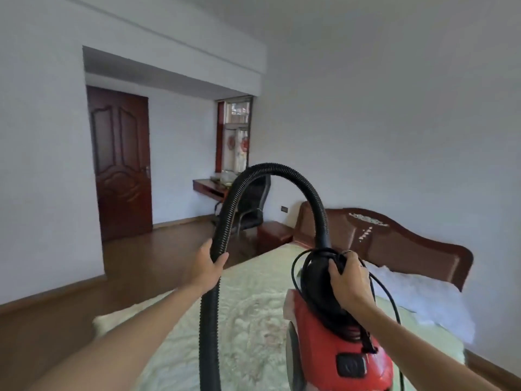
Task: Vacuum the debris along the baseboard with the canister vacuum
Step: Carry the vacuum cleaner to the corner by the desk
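Note:
A red canister vacuum (324, 345) with a black top is held up in front of me over the bed. My right hand (349, 280) grips its black handle together with loops of the black power cord (389, 289). A black ribbed hose (282, 170) arches up from the canister's front and drops down at the left, out of the bottom of the view. My left hand (208, 266) holds that hanging stretch of hose. The wooden baseboard (50, 294) runs along the foot of the left wall; no debris can be made out on it.
A bed (225, 320) with a pale green quilt and a dark wooden headboard (394, 238) fills the lower middle. A nightstand (273, 235), an office chair (251, 207) and a wall desk (208, 187) stand beyond it. A dark door (121, 162) is at the left. Brown wood floor (158, 255) lies between.

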A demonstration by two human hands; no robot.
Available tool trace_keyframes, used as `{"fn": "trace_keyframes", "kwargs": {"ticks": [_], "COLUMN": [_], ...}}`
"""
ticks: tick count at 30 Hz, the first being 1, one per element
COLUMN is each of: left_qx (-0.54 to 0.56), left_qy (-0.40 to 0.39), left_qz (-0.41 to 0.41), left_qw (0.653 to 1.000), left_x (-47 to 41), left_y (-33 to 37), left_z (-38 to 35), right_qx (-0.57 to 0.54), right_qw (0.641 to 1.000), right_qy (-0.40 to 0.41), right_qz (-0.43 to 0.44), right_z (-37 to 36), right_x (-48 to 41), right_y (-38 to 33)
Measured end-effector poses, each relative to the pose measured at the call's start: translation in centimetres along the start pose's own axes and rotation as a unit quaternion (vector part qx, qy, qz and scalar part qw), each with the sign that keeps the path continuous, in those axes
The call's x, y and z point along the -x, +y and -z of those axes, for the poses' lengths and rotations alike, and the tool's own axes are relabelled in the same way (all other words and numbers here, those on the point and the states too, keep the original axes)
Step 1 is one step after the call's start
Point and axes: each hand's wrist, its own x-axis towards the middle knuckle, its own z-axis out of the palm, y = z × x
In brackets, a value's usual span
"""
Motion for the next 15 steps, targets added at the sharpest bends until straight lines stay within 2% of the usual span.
{"fn": "trace_keyframes", "kwargs": {"ticks": [8,15], "left_qx": [-0.098,-0.129], "left_qy": [0.123,0.176], "left_qz": [0.069,0.115], "left_qw": [0.985,0.969], "left_x": [-0.5,-2.8], "left_y": [-8.4,-15.9], "left_z": [13.0,24.7], "right_qx": [-0.056,-0.060], "right_qw": [0.990,0.980], "right_qy": [-0.098,-0.154], "right_qz": [0.080,0.111], "right_z": [-12.5,-22.9], "right_x": [0.9,3.6], "right_y": [-11.2,-21.5]}}
